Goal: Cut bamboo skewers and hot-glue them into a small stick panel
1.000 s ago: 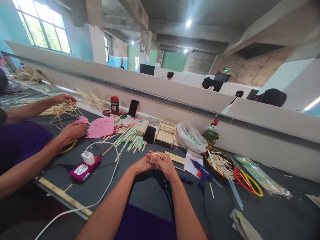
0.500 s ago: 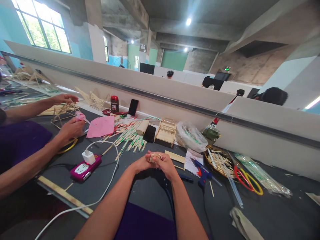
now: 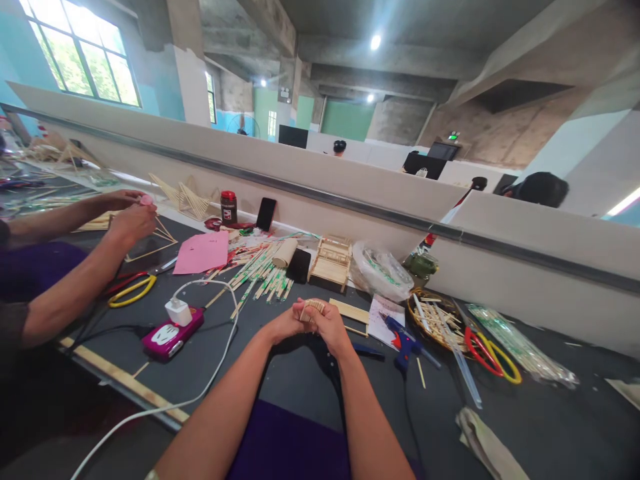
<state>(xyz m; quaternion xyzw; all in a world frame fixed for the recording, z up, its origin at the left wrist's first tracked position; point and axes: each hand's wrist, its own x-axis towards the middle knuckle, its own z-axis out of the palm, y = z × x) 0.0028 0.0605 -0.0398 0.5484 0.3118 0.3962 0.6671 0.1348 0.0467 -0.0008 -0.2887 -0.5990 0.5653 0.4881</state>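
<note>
Both hands' fingers closed on small stick piece (image 3: 313, 308); bare tabletop (image 3: 300, 380) beneath.

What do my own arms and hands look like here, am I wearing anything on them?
Both forearms are bare, with no sleeves in view. The left hand and right hand wear no gloves, and no rings show. A thin pale band may edge the left arm at the bottom of the picture, too cropped to identify.

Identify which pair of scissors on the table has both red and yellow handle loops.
The scissors on the right, beside the basket of sticks: one loop red, one yellow. The pair on the left, near the co-worker, shows only a yellow loop.
</note>
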